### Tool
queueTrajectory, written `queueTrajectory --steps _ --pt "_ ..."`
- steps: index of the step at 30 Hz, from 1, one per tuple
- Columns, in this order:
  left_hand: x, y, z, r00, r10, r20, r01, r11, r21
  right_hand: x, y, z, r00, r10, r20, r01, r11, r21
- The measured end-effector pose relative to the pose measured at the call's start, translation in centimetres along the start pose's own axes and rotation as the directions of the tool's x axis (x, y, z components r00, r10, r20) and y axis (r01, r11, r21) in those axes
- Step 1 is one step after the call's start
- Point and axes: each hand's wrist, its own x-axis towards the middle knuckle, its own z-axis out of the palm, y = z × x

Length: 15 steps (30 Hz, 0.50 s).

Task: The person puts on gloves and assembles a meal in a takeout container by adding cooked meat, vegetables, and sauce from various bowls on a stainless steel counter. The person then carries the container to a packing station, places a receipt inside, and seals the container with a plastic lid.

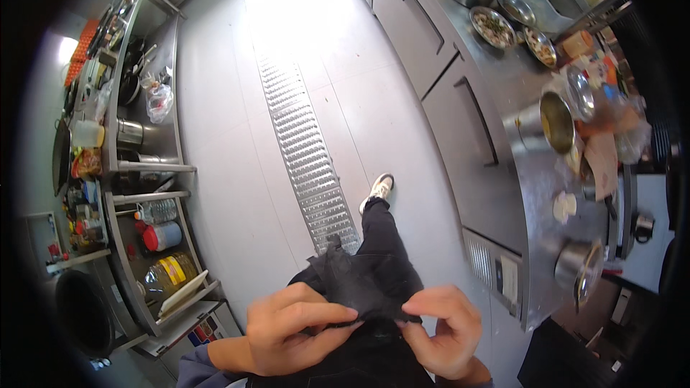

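A thin, dark black glove hangs in front of my body, with narrow finger-like ends pointing away from me. My left hand pinches the left side of its near edge between thumb and fingers. On the right side of that edge, my right hand has a similar pinch. The edge is stretched between the two hands, and both hands are bare. Black clothing behind the glove makes its outline hard to follow.
A metal floor grate runs ahead, beside my shoe. At right, a steel counter carries bowls of food, a tilted pot and a lidded pot. Left shelving holds pans, bottles and an oil jug.
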Motion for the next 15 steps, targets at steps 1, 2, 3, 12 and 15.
queueTrajectory --steps 1,2,3,12,15 --pt "3.5 0.0 0.1 1.0 0.005 0.007 -0.005 1.0 0.012 3.3 0.4 -1.3 1.0 -0.024 -0.018 0.024 1.0 0.01" --pt "6.8 0.4 0.1 1.0 0.03 0.008 -0.031 0.998 0.058 6.3 0.3 -2.7 0.998 -0.059 0.0 0.059 0.998 -0.01" --pt "10.3 0.3 -0.1 0.998 0.045 0.041 -0.049 0.994 0.095 9.5 0.0 -4.0 0.997 -0.072 -0.005 0.071 0.995 -0.063" --pt "40.9 2.4 -4.9 0.935 -0.021 0.354 0.065 0.991 -0.113 36.4 -6.7 -10.9 0.608 -0.658 0.445 0.793 0.466 -0.393" --pt "49.3 2.4 -6.3 0.88 0.048 0.472 0.105 0.95 -0.294 42.7 -8.0 -11.7 0.573 -0.622 0.534 0.8 0.281 -0.531"
